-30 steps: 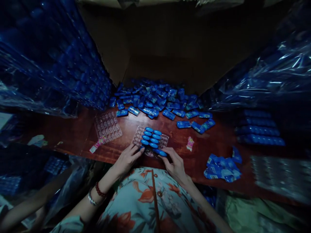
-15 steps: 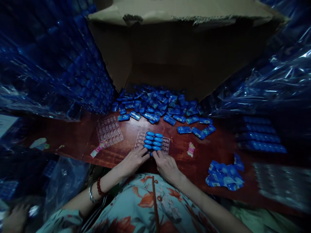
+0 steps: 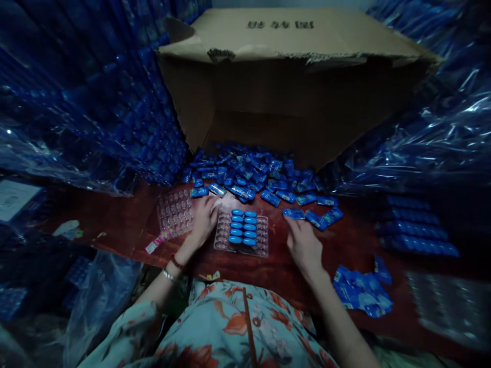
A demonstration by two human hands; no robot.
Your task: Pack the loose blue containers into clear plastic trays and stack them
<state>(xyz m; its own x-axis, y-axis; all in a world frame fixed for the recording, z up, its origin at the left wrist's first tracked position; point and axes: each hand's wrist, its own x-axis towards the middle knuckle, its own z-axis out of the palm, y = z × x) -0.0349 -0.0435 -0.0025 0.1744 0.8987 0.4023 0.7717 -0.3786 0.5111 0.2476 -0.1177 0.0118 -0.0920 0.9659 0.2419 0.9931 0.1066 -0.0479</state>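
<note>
A clear blister tray lies on the red-brown table in front of me, with two columns of shiny blue oval pieces in its middle cavities. My left hand is at the tray's upper left corner, near the pile of small blue packets; its fingers are bent and their tips are too blurred to show whether they hold anything. To the right of the tray, the fingers of my right hand touch a blue packet at the pile's front edge.
Behind the packets, a cardboard box opens toward me. An empty clear tray lies left. At right are a blue heap, stacked blue-filled trays and more clear trays. Plastic-wrapped blue stacks rise at the left.
Both hands have left the tray's near edge and moved apart and forward, toward the packets. A pink-and-white scrap right of the tray no longer shows. The view has shifted slightly.
</note>
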